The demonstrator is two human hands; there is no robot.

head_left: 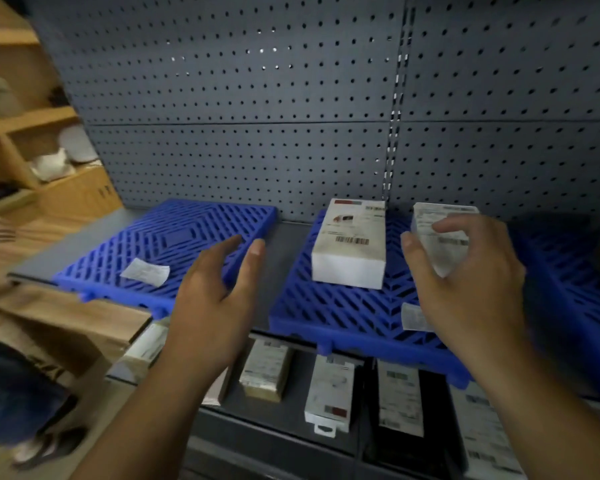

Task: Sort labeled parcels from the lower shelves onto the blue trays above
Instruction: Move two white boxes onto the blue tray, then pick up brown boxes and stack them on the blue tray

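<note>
Placement step: labelled parcel [440, 233] held over the middle blue tray [343, 313].
The right hand [465, 282] grips the parcel, fingers curled round it, just right of the white box [350, 247] lying on that tray. The left hand [212, 299] hovers empty, fingers straight and spread, near the left blue tray [174, 237]. More parcels [329, 389] lie on the lower shelf. Judged next: set the parcel flat beside the box, then release.

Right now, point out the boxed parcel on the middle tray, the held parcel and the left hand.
boxed parcel [349, 237]: head view, labelled top face.
held parcel [445, 254]: head view, face below the fingertips.
left hand [208, 299]: head view, back of hand.
</note>
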